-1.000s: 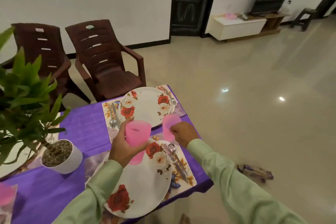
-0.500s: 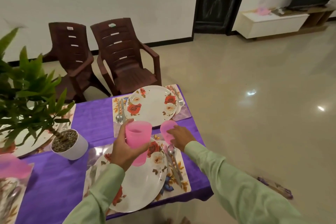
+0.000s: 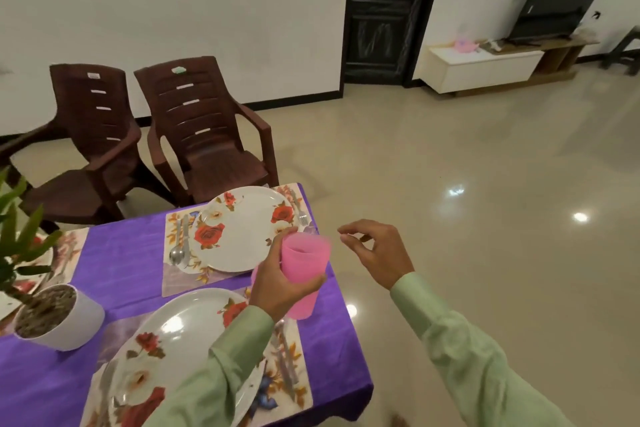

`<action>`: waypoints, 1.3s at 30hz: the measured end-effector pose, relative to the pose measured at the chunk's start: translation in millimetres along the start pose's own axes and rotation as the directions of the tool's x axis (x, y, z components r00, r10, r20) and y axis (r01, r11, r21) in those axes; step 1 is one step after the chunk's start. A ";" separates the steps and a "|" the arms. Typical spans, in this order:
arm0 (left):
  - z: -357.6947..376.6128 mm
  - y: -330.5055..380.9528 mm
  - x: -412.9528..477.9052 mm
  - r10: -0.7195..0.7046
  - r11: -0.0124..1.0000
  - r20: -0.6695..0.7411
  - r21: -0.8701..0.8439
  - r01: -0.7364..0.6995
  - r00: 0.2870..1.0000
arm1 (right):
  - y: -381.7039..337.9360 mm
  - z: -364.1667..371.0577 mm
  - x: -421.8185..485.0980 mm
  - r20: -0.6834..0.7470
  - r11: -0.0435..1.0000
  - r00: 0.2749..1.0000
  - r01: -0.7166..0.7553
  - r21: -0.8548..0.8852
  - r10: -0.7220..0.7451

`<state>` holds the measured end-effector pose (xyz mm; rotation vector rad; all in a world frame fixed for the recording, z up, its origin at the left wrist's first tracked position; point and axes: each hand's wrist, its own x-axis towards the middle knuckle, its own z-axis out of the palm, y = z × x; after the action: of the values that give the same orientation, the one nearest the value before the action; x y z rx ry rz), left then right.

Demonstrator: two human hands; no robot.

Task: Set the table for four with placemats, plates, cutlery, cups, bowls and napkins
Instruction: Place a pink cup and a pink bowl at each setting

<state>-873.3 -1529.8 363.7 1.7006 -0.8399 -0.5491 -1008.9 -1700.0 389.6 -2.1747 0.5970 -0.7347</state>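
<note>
Seen from the head camera, the left hand (image 3: 277, 288) has fingers and thumb curled round the wall of a pink cup (image 3: 304, 270), taking it at about mid-height. The cup stands upright in the air above the right edge of the purple tablecloth (image 3: 131, 253), between the far plate (image 3: 242, 229) and the near plate (image 3: 180, 350). It looks like thin plastic — light, slightly springy, smooth enough to slip, and unlikely to break. A gentle grip round the middle seems the right hold to me. The right hand (image 3: 377, 253) hangs near the cup's rim, out over the floor — fingers loosely curled, holding nothing.
</note>
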 end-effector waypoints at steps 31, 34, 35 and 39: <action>194.0 45.6 301.0 -0.049 0.995 -0.236 -0.099 0.026 0.970 | 154.9 -136.1 299.8 0.561 0.949 0.792 0.314 -0.037 -0.240; 162.4 41.0 348.6 -0.036 0.998 -0.313 -0.065 0.016 0.949 | 148.2 -110.1 360.4 0.588 0.938 0.760 0.347 -0.006 -0.277; 148.7 39.0 362.4 -0.041 0.998 -0.338 -0.055 0.024 0.940 | 144.3 -98.0 381.3 0.601 0.931 0.742 0.366 0.010 -0.298; 98.8 29.5 397.8 -0.079 0.997 -0.458 -0.019 0.078 0.886 | 124.1 -48.2 446.4 0.662 0.904 0.650 0.414 0.105 -0.374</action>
<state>-697.7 -1900.6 386.6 1.7708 -0.4289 -0.1806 -739.1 -2073.2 460.1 -2.4361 -0.2576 -0.0812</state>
